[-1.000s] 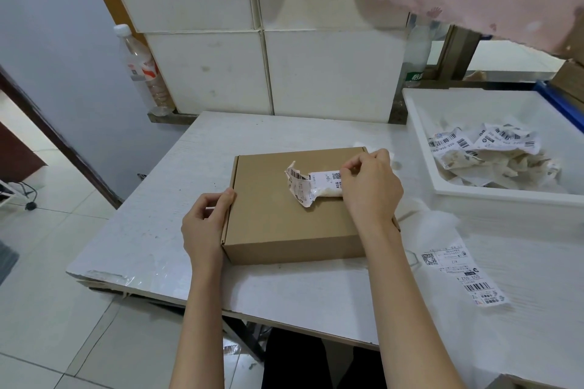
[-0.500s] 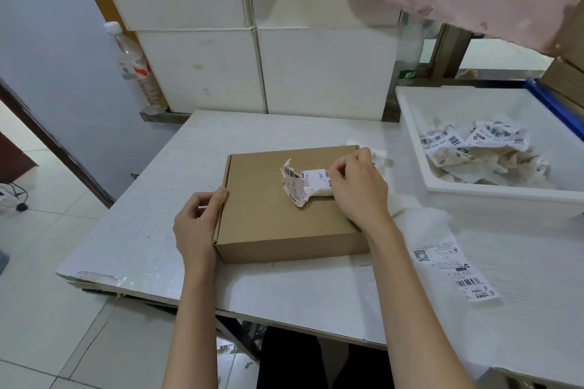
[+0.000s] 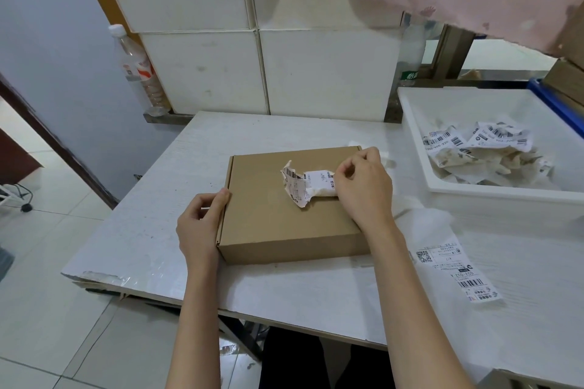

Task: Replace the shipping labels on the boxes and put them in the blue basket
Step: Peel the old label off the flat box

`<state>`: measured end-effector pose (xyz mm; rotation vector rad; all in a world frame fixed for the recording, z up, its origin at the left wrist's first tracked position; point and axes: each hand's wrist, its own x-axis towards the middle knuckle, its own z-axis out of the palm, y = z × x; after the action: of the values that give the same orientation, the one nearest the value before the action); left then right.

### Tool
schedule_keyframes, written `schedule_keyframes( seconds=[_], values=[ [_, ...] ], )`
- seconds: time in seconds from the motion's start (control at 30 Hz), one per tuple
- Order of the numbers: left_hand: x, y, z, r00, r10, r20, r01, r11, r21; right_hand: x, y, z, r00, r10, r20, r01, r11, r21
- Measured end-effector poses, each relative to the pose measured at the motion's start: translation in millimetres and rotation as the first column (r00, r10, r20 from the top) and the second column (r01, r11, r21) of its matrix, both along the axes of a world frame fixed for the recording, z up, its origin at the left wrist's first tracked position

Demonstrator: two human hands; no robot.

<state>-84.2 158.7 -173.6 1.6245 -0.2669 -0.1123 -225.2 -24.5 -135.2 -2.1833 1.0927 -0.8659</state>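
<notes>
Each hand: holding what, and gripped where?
Left hand grips the cardboard box at its left edge. Right hand pinches the half-peeled old label at its right end.

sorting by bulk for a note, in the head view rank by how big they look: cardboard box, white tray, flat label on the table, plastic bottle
1. white tray, partly cut off by the frame
2. cardboard box
3 and 4. flat label and plastic bottle: look alike, and the bottle stands farther away, so unranked
</notes>
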Motion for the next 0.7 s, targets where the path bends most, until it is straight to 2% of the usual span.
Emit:
schedule_keyframes(
  seconds=[0.17, 0.37, 0.53, 0.7],
  values=[
    [-1.2, 1.5, -0.4, 1.000, -0.004, 0.004, 0.004, 1.000, -0.012, 0.2, -1.8, -1.8, 0.994, 0.104, -0.037, -0.105, 0.994, -0.020],
    [0.1, 1.2, -1.6, 1.000, 0.004, 0.002, -0.004, 1.000, -0.010, -0.5, -0.4, 0.4, 0.981, 0.192, -0.003, -0.192, 0.980, 0.045],
    [0.5, 1.2, -2.1, 1.000, 0.001, 0.002, -0.001, 1.000, -0.006, -3.1, 3.9, 2.0, 0.987, 0.069, 0.148, -0.084, 0.992, 0.099],
    [0.4, 1.4, -2.2, 1.000, -0.006, 0.004, 0.006, 1.000, -0.004, 0.7, 4.8, -2.0, 0.994, -0.017, 0.107, 0.014, 0.999, 0.033]
  ],
)
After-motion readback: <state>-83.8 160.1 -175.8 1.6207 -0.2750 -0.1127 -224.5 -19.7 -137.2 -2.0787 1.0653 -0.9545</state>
